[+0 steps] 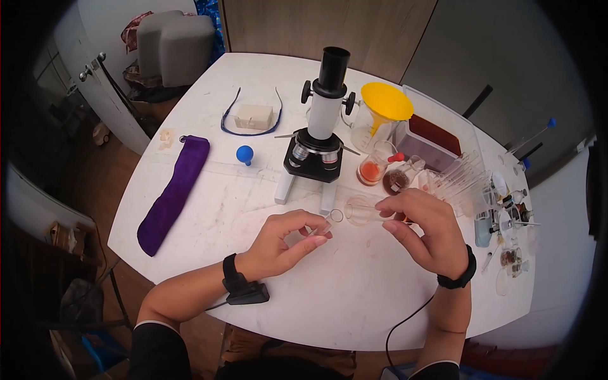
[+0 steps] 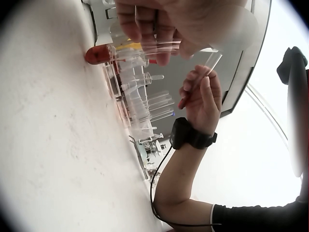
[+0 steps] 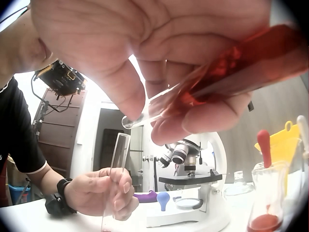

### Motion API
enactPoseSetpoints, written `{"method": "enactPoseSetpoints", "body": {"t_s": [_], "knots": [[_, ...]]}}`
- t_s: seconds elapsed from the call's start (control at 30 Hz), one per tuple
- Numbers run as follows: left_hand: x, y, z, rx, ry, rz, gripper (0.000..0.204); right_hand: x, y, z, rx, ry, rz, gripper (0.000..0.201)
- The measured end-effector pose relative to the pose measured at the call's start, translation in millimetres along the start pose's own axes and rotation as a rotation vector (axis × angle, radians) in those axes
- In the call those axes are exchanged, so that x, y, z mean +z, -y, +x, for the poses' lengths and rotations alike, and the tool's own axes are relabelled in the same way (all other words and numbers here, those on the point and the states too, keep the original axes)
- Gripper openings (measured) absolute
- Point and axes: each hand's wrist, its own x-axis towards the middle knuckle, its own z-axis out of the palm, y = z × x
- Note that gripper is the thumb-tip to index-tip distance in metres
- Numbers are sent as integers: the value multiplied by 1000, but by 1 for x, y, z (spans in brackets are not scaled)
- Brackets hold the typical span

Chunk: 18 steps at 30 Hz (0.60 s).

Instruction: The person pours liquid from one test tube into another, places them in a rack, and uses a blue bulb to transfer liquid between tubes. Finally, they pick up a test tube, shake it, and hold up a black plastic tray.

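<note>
Behind your hands the microscope (image 1: 320, 126) stands near a yellow funnel (image 1: 386, 101) in a beaker and a rack of glass tubes (image 1: 465, 177) to your right; a purple pouch (image 1: 174, 193) lies well to your left. The worktop (image 1: 354, 297) is white and scuffed. Your left hand (image 1: 282, 244) pinches an empty clear test tube (image 3: 116, 169), upright. Your right hand (image 1: 424, 228) grips a tilted tube of red liquid (image 3: 231, 72), its mouth just above the empty one.

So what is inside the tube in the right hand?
Red liquid fills the part of the tilted tube under the right hand; the end near its mouth looks clear. The fingers cover much of it, so the level cannot be seen.
</note>
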Motion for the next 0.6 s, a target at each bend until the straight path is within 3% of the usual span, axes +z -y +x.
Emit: {"method": "enactPoseSetpoints", "body": {"t_s": [0.6], "knots": [[1, -2, 0, -13, 9, 8, 24, 2, 0, -1, -35, -7, -27, 20]]}}
